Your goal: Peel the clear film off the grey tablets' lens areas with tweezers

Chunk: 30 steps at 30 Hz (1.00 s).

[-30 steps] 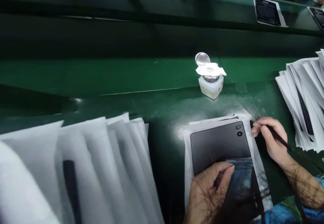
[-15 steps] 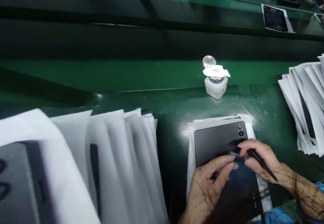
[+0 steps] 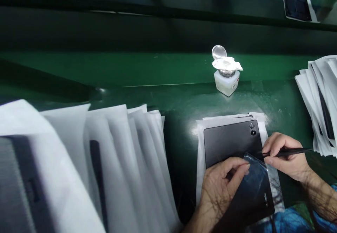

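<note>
A dark grey tablet [image 3: 231,140] lies back-up on white foam sheets [image 3: 201,155], its camera at the far right corner. A clear protective film [image 3: 256,184] is partly lifted from its near half. My left hand [image 3: 223,187] pinches the film's edge with thumb and forefinger. My right hand [image 3: 285,155] is closed on black tweezers [image 3: 289,151], whose tip meets the film's raised corner.
A white solvent bottle [image 3: 226,80] with an open metal lid and a white wipe on top stands beyond the tablet. Foam-wrapped tablets are fanned out at the left [image 3: 105,162] and stacked at the right [image 3: 321,103]. Another tablet [image 3: 298,5] lies on the far belt.
My right hand came in from the tablet's right side to the film's edge, then drew back a little with the tweezers turned level. The film's corner is raised higher.
</note>
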Available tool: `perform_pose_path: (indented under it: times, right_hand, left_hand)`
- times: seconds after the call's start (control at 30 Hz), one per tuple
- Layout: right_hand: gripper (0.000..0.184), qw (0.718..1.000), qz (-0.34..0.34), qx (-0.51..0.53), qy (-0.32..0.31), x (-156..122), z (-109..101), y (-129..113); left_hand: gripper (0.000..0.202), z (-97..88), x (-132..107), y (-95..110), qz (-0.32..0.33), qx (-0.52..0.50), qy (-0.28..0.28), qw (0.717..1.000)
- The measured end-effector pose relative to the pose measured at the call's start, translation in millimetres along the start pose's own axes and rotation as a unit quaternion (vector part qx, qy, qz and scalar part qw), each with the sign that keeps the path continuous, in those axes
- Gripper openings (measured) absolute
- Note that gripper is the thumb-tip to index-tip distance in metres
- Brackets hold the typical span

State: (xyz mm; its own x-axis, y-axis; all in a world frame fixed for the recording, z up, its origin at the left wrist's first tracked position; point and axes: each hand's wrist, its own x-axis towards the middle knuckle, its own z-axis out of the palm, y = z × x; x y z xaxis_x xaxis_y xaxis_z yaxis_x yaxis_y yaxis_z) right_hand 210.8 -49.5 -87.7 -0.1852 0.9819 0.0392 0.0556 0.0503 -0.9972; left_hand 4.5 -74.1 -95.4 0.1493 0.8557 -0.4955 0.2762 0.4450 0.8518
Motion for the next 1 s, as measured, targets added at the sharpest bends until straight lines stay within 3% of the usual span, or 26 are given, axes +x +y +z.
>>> perform_pose_path:
  times: [0.5,0.77,0.87,0.93,1.0]
  right_hand:
    - [0.019,0.998,-0.038,-0.043,-0.013,2.0,3.0,-0.1]
    - [0.025,0.996,-0.083,-0.009,-0.038,-9.2,7.2,2.3]
    - [0.024,0.995,-0.045,0.059,0.068,-7.3,11.0,10.9]
    - [0.022,0.981,0.011,0.100,0.166,-1.4,11.6,20.2]
    - [0.021,0.967,0.048,0.113,0.221,5.5,11.1,29.7]
  left_hand:
    - [0.017,0.6,-2.6,-3.5,0.032,0.012,0.011,0.999]
    - [0.018,2.7,-1.6,-5.5,0.042,0.029,0.030,0.998]
    - [0.017,4.1,-2.1,-7.6,0.046,0.038,0.036,0.998]
    - [0.015,4.7,-2.6,-8.6,0.049,0.048,0.034,0.997]
    - [0.015,4.6,-3.0,-9.0,0.049,0.056,0.032,0.997]
